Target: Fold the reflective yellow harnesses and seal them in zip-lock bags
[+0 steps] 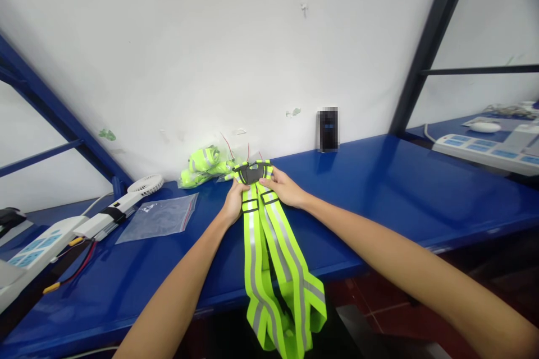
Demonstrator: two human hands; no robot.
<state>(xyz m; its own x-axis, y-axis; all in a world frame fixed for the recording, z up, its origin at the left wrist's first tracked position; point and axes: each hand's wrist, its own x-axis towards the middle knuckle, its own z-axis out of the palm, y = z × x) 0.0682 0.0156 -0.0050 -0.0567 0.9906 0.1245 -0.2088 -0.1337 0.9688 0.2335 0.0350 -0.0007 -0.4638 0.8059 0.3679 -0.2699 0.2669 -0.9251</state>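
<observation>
A neon yellow-green strap harness (253, 235) with grey reflective stripes lies over the blue table and hangs down past its front edge. Its top end has a black piece (252, 173) and black sliders on the straps. My left hand (234, 200) is closed on the left side of that top end. On the right side, my right hand (283, 186) grips the straps, thumb on top beside the black piece. Some of the fingers of both hands are hidden behind the harness.
Bagged yellow-green straps (204, 165) lie against the wall. A clear zip bag (160, 216), a white fan (145, 184) and a power strip (42, 247) are at left. A dark upright object (328, 130) stands by the wall. Another power strip (488, 151) is at right.
</observation>
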